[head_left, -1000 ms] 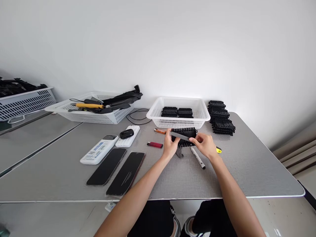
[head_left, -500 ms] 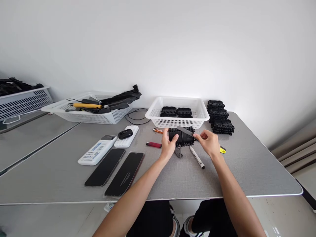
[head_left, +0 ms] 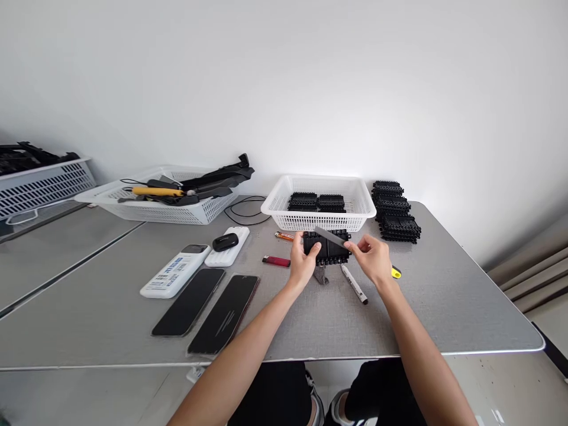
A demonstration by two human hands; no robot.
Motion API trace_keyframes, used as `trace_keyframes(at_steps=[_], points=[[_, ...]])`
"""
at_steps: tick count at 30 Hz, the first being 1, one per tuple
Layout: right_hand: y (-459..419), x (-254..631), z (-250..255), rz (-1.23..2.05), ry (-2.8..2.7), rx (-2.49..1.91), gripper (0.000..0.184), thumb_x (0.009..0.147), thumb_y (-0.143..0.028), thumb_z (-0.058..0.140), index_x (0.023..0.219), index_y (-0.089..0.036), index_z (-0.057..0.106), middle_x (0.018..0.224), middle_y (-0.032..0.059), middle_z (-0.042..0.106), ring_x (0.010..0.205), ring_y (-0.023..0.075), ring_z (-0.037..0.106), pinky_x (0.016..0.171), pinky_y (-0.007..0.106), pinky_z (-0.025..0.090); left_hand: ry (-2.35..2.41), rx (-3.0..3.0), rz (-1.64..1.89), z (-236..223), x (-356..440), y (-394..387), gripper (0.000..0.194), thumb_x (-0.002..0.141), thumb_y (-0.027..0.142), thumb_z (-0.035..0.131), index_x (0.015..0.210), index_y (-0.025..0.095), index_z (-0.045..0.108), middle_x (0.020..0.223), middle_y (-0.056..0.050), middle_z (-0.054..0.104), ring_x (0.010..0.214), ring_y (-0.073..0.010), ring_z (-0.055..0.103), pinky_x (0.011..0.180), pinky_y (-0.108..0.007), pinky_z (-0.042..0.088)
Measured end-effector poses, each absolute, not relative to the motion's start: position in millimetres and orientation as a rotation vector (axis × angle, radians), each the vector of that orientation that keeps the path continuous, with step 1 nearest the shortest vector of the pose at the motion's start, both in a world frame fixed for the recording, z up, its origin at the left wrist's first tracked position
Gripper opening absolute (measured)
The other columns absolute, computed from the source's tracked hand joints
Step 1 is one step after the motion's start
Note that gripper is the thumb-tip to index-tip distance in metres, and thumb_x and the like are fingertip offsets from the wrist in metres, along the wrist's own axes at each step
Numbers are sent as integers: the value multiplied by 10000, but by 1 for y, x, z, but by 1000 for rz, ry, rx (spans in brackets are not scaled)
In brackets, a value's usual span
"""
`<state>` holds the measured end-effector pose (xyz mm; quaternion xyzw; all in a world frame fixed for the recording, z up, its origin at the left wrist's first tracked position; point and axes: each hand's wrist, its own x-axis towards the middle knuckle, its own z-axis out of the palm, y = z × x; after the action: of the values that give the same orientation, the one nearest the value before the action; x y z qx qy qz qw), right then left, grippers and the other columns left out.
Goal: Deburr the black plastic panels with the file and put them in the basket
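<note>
My left hand [head_left: 305, 260] grips a black plastic panel [head_left: 333, 251] with toothed edges, thumb on its face and the other fingers mostly hidden behind. My right hand [head_left: 371, 255] is closed around a flat file [head_left: 331, 236], whose grey blade lies slantwise across the panel's upper face. Beyond the hand shows the yellow end of its handle [head_left: 396, 272]. Below the panel lies a crumpled dark grey scrap [head_left: 320, 275]. A white marker [head_left: 354, 285] with a dark end rests on the table between my forearms.
Behind my hands, a white basket [head_left: 318, 222] holds similar black panels [head_left: 332, 202]; stacks of them [head_left: 399, 228] stand to its right. Leftward are a red lighter [head_left: 276, 261], an orange lighter [head_left: 284, 236], two phones [head_left: 189, 302], power banks [head_left: 175, 272] and a basket of tools [head_left: 204, 210].
My right hand has shifted slightly left with the file, whose blade reaches a little further across the panel. My left hand and the panel stay nearly in place.
</note>
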<state>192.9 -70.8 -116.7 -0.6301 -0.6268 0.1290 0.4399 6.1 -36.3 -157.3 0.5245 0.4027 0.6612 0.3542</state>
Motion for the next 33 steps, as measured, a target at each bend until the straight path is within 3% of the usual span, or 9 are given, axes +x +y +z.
trace_keyframes(at_steps=[3, 8, 17, 24, 33], points=[[-72, 184, -118, 346, -1598, -1586, 511, 765, -667, 615, 566, -222, 462, 552, -7, 553, 528, 136, 457, 487, 259, 269, 1008, 1386, 1728, -154, 8, -39, 395, 739, 288, 720, 1084, 229, 538, 1154, -75, 629, 1135, -245, 584, 1041, -411, 408], [-68, 200, -119, 326, -1547, -1608, 522, 759, -685, 599, 557, -221, 473, 541, 0, 543, 526, 141, 458, 481, 261, 276, 997, 1299, 1679, -157, 7, -37, 355, 739, 338, 721, 1014, 226, 525, 1015, -52, 655, 958, -224, 639, 920, -387, 475], [-75, 172, -119, 353, -1640, -1598, 500, 784, -667, 583, 576, -228, 462, 559, 1, 565, 531, 147, 466, 474, 260, 259, 1004, 1318, 1698, -164, 10, -34, 342, 714, 282, 719, 991, 211, 533, 1034, -57, 651, 1047, -236, 616, 978, -396, 443], [-68, 203, -118, 308, -1538, -1637, 529, 778, -689, 580, 558, -224, 455, 547, 8, 548, 529, 146, 462, 471, 263, 259, 1036, 1239, 1682, -164, 6, -32, 359, 719, 345, 726, 982, 216, 520, 970, -50, 668, 939, -225, 648, 886, -392, 496], [-66, 195, -122, 333, -1559, -1613, 540, 764, -702, 586, 551, -226, 446, 549, 5, 557, 521, 145, 457, 474, 262, 264, 1016, 1229, 1694, -164, 4, -31, 384, 698, 366, 748, 970, 218, 521, 961, -44, 661, 935, -227, 644, 891, -382, 485]])
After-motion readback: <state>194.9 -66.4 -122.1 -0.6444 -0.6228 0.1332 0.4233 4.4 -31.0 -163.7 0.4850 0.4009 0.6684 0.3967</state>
